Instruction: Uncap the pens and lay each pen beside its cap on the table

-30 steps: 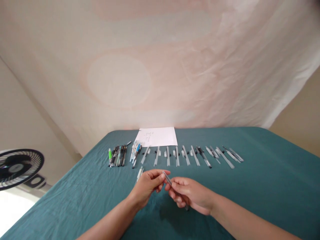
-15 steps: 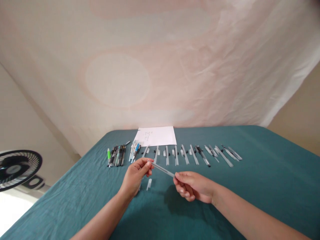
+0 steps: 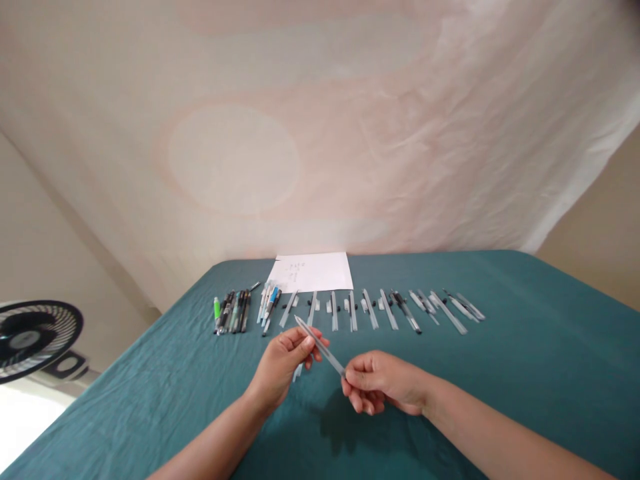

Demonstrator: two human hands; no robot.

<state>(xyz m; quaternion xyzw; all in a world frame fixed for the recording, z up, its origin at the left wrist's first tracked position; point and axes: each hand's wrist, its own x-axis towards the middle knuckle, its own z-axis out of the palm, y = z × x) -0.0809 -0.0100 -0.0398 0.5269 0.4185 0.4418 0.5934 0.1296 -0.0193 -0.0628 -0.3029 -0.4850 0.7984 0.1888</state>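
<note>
A clear pen barrel with a pointed tip (image 3: 327, 355) is held at a slant above the table between both my hands. My left hand (image 3: 283, 363) pinches it near the pointed end, which sticks out up and to the left. The fingers of my right hand (image 3: 377, 383) close on its lower right end. Partly behind my left hand, a small clear pen cap (image 3: 298, 372) lies on the cloth. Beyond the hands is a row of clear pen barrels (image 3: 353, 312) with caps and small black parts beside them.
A green cloth (image 3: 525, 373) covers the table. Several assembled pens (image 3: 235, 313) lie at the left, with blue and white pens (image 3: 270, 303) beside them. More pens (image 3: 465, 307) lie at the right. A written paper (image 3: 325, 270) is at the back; a fan (image 3: 35, 340) stands left.
Both hands have come slightly lower, and the barrel is tilted more steeply. My left hand has slid down along it, so the pointed tip now shows beyond the fingers.
</note>
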